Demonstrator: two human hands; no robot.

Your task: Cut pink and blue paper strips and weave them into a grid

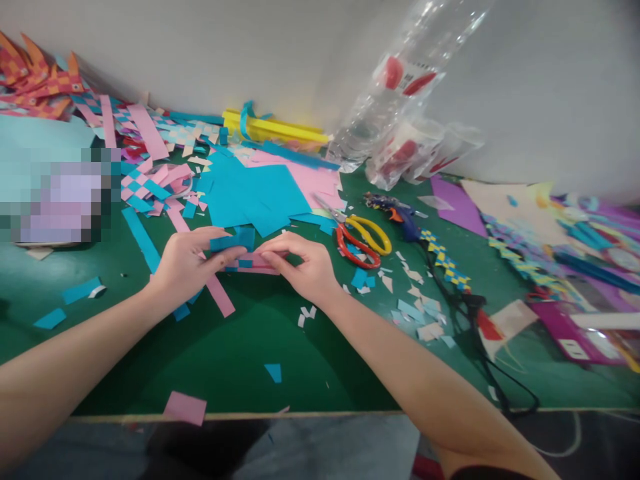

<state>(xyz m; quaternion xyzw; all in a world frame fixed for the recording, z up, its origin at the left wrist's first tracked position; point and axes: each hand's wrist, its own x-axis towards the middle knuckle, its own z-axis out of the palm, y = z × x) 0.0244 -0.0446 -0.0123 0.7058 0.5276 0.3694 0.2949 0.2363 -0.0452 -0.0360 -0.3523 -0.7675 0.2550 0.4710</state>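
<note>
Between my hands is a woven piece of pink and blue paper strips (244,263), held just above the green table (235,353). My left hand (193,260) pinches its left part, with a blue strip (223,243) standing up along the fingers. My right hand (300,260) pinches the pink end on the right, thumb against fingertips. A long pink strip (220,297) slants down below my left hand. Beyond my hands lie blue paper sheets (250,193). Scissors with red and yellow handles (360,240) rest to the right of my right hand.
A glue gun (400,217) with a black cord lies right of the scissors. Plastic-wrapped cups (405,150) lean against the wall. Woven paper pieces (145,187) and a pixelated object (63,200) are at left. Paper scraps (420,310) are scattered around. The table's front edge (350,413) is near me.
</note>
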